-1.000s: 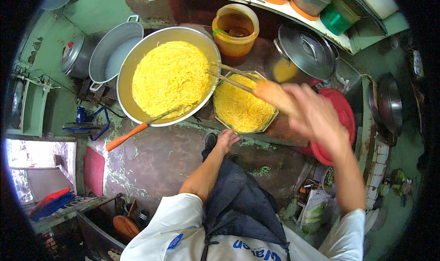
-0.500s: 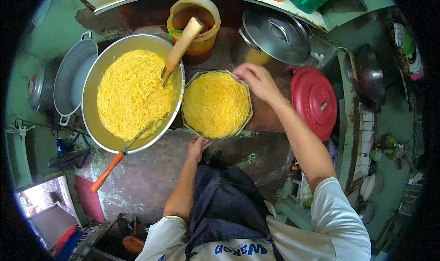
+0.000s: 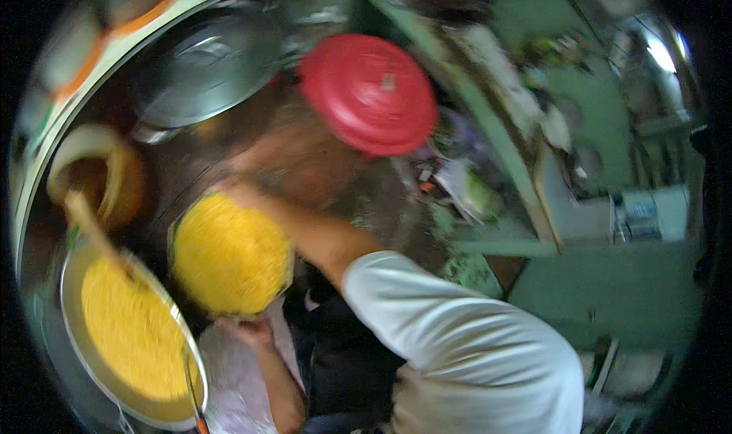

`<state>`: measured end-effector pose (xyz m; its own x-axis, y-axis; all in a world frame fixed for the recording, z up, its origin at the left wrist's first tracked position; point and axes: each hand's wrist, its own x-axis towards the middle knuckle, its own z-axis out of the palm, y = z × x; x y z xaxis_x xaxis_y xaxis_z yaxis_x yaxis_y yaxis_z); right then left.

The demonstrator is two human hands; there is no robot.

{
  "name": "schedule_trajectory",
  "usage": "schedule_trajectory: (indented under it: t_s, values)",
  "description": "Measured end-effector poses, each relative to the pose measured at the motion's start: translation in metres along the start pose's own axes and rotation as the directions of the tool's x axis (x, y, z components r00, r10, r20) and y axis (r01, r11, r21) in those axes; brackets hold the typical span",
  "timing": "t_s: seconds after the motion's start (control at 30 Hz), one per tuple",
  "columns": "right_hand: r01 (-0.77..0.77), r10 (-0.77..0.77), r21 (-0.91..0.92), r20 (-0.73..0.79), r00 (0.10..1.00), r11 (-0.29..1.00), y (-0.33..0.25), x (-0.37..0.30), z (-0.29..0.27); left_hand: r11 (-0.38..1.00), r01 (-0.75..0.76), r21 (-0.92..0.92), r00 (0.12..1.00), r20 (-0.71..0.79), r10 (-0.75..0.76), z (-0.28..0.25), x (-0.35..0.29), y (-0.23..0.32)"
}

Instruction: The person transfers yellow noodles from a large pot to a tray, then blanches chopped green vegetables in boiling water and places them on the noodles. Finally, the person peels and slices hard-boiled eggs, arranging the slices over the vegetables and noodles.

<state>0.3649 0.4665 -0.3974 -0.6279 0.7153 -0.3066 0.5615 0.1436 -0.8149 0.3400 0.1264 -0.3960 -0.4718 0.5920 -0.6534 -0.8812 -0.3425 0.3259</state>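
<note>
An octagonal, pale-rimmed tray [image 3: 290, 270] full of yellow noodles [image 3: 229, 255] is between my hands; the picture is smeared by motion. My left hand [image 3: 250, 331] is closed on its near edge. At the far edge is my right hand [image 3: 235, 190], seemingly gripping the rim, though its fingers are blurred. To the left stands a large metal basin [image 3: 183, 323] of yellow noodles. A wooden-handled utensil [image 3: 95, 228] and a thin tool with an orange handle [image 3: 200, 423] rest in the basin. Whether the tray is lifted or resting, I cannot tell.
Behind the basin stands a yellowish bucket [image 3: 131, 182] with brown contents. A lidded metal pot [image 3: 210, 64] is at the back, and a red round lid [image 3: 374, 91] lies right of it. Green wooden shelving [image 3: 503, 247] with assorted items runs along the right.
The view has swung to the right, so the basin, bucket and tray appear farther left and the red lid nearer the middle. Both hands remain at the tray's edges.
</note>
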Motion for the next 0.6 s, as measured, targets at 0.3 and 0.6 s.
schedule_trajectory:
  t_s: [0.3,0.6]
  values:
    - [0.059,-0.108,0.700,0.026,0.994,0.711,0.016,-0.056,-0.014,0.955,-0.070,0.287,0.997,0.051,0.058,0.017,-0.004,-0.002]
    - [-0.036,0.050,0.186,-0.070,0.996,0.982,-0.016,-0.111,-0.038,0.967,0.021,0.254,0.999,0.039,-0.032,0.017,-0.011,0.045]
